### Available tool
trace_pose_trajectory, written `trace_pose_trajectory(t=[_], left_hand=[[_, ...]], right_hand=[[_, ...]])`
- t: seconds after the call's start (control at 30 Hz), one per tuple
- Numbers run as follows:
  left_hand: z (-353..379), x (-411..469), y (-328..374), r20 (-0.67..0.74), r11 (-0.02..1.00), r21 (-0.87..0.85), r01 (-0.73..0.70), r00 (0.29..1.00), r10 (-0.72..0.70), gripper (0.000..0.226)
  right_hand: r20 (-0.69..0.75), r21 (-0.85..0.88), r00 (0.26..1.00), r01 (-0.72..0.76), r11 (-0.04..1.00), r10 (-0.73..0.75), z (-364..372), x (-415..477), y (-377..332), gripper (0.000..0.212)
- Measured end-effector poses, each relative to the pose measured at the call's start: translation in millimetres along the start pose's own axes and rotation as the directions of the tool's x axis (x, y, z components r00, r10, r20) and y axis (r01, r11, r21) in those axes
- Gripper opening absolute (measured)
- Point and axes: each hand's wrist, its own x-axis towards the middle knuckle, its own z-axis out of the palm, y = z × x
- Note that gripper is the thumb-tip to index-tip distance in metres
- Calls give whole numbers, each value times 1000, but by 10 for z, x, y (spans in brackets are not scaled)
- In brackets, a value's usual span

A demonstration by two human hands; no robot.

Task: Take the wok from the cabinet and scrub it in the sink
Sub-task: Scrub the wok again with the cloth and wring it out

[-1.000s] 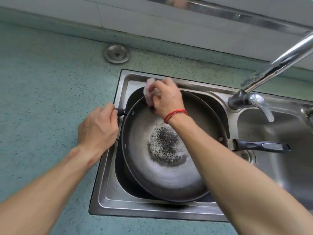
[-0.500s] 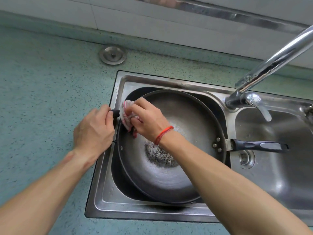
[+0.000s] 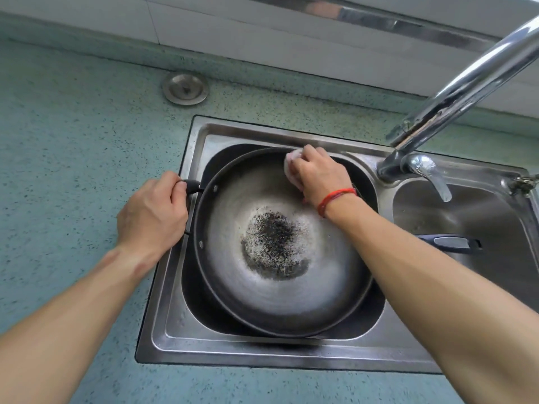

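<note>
Light even and fairly bright, diffuse, cool green-blue cast over the bench point(image 3: 73, 170). No hard shadows; soft dark band under the wok point(image 3: 280, 304) inside the sink point(image 3: 163, 339) basin. Bright specular streaks along the faucet point(image 3: 472, 80) spout, and smaller glare on the sink rim and right basin wall. Wok's inner wall shows a broad, dull sheen. Strong wide-angle bowing: wall line and bench edge curve, forearms swell toward the lower corners. Centre reasonably sharp; slight softness and compression smear at the frame edges and on the cloth point(image 3: 291, 161).
</note>
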Motion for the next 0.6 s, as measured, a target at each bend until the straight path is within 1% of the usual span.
trace_pose_trajectory(t=[0.03,0.07,0.13,0.2,0.27,0.3,0.37,0.43,0.47,0.53,0.6], left_hand=[[4,2,2,-1,1000,-2,-1,1000,1,27],[5,0,1,-1,1000,-6,-4,1000,4,27],[3,-6,2,-4,1000,-14,-10,1000,10,27],[-5,-6,4,-2,1000,-18,-14,1000,14,29],[-13,-2,10,1,1000,-12,-10,1000,10,29],[-15,-2,17,4,1000,-7,-6,1000,6,29],[-19,-8,30,4,1000,3,0,1000,0,29],[-26,-17,42,1,1000,6,5,1000,-5,29],[-31,-21,53,1,1000,9,5,1000,-5,29],[-33,-24,62,-1,1000,16,3,1000,-3,28],[-29,-19,58,-1,1000,20,8,1000,-8,28]], right_hand=[[20,-60,999,-39,997,41,13,-48,56,22],[85,-101,991,-96,990,105,13,-93,99,22],[232,-175,943,-201,964,238,-61,-185,137,21],[415,-277,850,-223,935,325,-243,-289,141,27],[552,-370,753,-164,914,358,-433,-446,100,39],[606,-391,711,-125,912,357,-524,-548,49,42],[683,-408,655,-26,913,324,-625,-784,-95,42],[759,-373,593,61,926,267,-696,-964,-268,40],[801,-335,549,79,939,239,-727,-1013,-345,37],[876,-232,442,41,972,191,-770,-1054,-480,27],[913,-114,394,-6,993,107,-769,-1067,-620,14]])
